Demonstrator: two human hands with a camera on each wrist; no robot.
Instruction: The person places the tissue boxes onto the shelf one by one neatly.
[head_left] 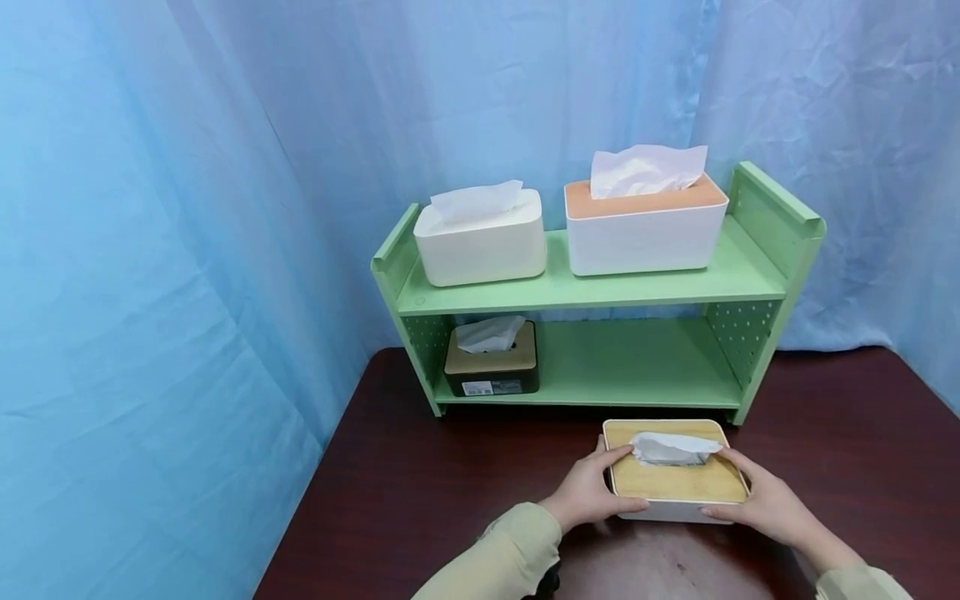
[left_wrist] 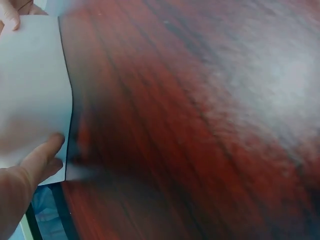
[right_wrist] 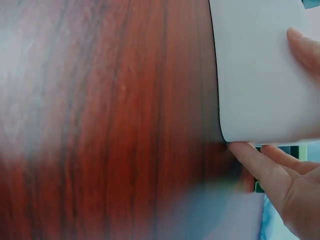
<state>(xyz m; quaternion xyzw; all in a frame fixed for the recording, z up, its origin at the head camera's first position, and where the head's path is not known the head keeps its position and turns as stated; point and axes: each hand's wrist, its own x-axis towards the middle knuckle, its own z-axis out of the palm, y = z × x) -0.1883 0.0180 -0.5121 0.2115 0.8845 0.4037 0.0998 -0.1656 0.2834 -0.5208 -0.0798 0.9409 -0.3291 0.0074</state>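
A white tissue box (head_left: pixel 652 510) with a light wooden lid and a white tissue poking from its slot is at the table's front right, before the shelf. At its left end my left hand (head_left: pixel 591 492) grips it, thumb along the near side and a finger on the lid by the slot. My right hand (head_left: pixel 768 504) holds the right end in a like way. Both wrist views show the box's plain white side (left_wrist: pixel 37 90) close over the table; whether its base touches the wood I cannot tell. In the right wrist view, the right hand's fingers (right_wrist: pixel 265 170) lie against the box's end.
Behind the box stands a green two-tier shelf (head_left: pixel 630 358). Its top tier holds a white tissue box (head_left: pixel 483 254) and a white one with an orange-tan lid (head_left: pixel 645 237). A dark, wooden-lidded tissue box (head_left: pixel 491 379) sits lower left. Blue curtains (head_left: pixel 187 250) surround the dark red table (head_left: pixel 420 483).
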